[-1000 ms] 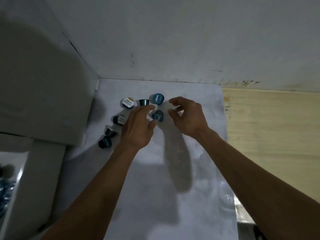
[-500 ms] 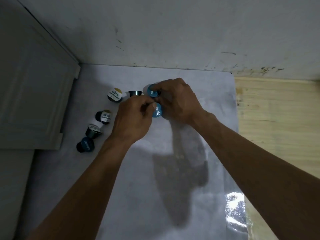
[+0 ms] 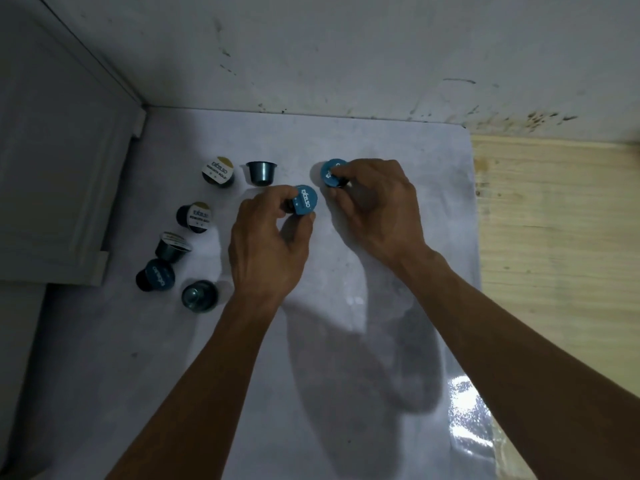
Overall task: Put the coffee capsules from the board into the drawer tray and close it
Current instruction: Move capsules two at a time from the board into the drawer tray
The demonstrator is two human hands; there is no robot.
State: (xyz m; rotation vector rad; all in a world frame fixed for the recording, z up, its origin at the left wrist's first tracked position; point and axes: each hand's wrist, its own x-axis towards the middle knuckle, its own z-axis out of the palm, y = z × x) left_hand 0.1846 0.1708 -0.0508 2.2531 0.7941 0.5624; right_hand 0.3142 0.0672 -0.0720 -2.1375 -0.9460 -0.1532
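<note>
Several coffee capsules lie on a white board [image 3: 346, 341]. My left hand [image 3: 270, 251] pinches a blue-lidded capsule [image 3: 304, 200] between thumb and fingers, lid facing up. My right hand [image 3: 377, 206] pinches a second blue-lidded capsule [image 3: 329, 173] a little farther back. Loose on the board to the left are a white-lidded capsule [image 3: 217, 171], an upside-down dark capsule [image 3: 261, 172], another white-lidded one [image 3: 195, 217], a tilted one [image 3: 171, 245], a blue-lidded one [image 3: 156, 274] and a dark one [image 3: 200, 296]. The drawer tray is out of sight.
A white cabinet front [image 3: 59, 168] stands along the left edge of the board. A stained white wall [image 3: 346, 53] closes off the back. Bare light wood [image 3: 561, 254] lies to the right of the board.
Both hands reached in, closed on the two blue-lidded capsules and drew apart, each with one. The camera view has shifted, and another dark capsule at the front left has come into sight.
</note>
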